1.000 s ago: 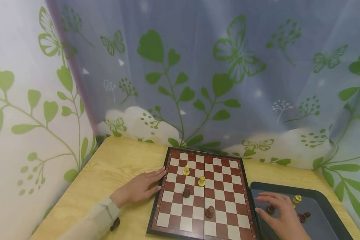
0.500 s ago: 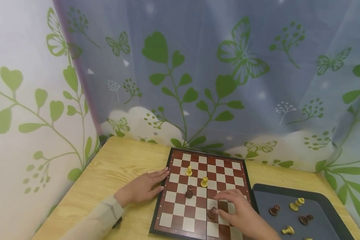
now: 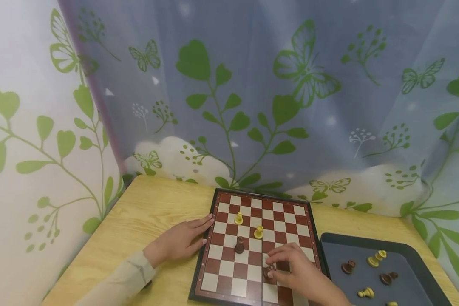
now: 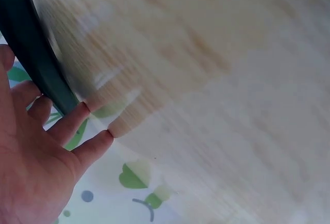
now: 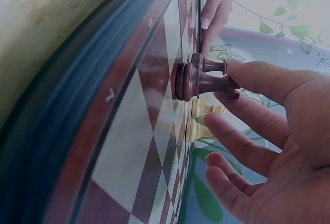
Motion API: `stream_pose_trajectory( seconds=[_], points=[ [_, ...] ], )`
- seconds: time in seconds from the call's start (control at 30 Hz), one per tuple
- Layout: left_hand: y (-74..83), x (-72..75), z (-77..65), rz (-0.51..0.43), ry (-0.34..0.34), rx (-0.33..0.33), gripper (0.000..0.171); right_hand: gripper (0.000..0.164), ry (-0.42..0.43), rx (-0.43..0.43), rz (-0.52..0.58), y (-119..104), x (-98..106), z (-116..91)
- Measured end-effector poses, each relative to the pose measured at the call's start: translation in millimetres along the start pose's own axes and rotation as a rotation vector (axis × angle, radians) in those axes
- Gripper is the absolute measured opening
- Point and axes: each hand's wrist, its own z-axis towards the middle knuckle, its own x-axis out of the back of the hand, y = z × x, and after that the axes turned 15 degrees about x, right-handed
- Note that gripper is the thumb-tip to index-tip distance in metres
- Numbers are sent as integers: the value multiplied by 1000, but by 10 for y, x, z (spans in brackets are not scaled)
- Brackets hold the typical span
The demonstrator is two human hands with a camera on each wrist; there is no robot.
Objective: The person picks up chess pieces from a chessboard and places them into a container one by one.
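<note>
Right hand (image 3: 296, 272) is low in the frame, a bit right of centre, and it's got the dark piece (image 3: 268, 273) by the top: thumb and index pinched almost together, the other fingers loose and clear. The piece looks upright, just right of the board's (image 3: 290, 221) centre seam; can't really tell if its base is touching or a hair off. Lower right there's the tray (image 3: 353, 248) with some loose pieces (image 3: 387, 278) lying in it, one cut off by the bottom edge. Left hand (image 3: 179, 240) isn't gripping anything, it's just laid on the table (image 3: 168, 191) with straight fingers reaching the board's left edge. Bit farther up, the other dark piece (image 3: 239, 245) stands left of the seam, then the near yellow one (image 3: 258, 232) and the far yellow one (image 3: 239, 218), with the patterned curtain (image 3: 229, 106) behind it all. What I'd worry about: that grip's way up on a narrow top, so a slip or sideways nudge could tip the piece. Swinging the hand up-left could clip the other dark one too. And if the left fingers shove that edge, the board could slide and everything wobbles.
</note>
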Motion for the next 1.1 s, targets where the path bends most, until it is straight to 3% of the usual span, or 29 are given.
stream_pose_trajectory(
  seconds=[0.27, 0.4, 0.6, 0.93, 1.1],
  points=[
    [6, -20, 3, -33, -26, 7, 58, 14, 1, 3, -33, 12, -5, -10],
    [8, -34, -13, -45, -53, 49, 59, 13, 18, 20, -63, 7, -18, 1],
    [9, -30, 1, -55, -49, 59, 59, 21, 135, 45, -79, -59, -10, -5],
    [27, -16, -19, -68, -51, 58, 59, 21, 316, 109, -231, 12, 15, -190],
    [30, -11, -7, -81, -50, 58, 59, 23, 372, 19, -228, 39, 65, -284]
  ],
)
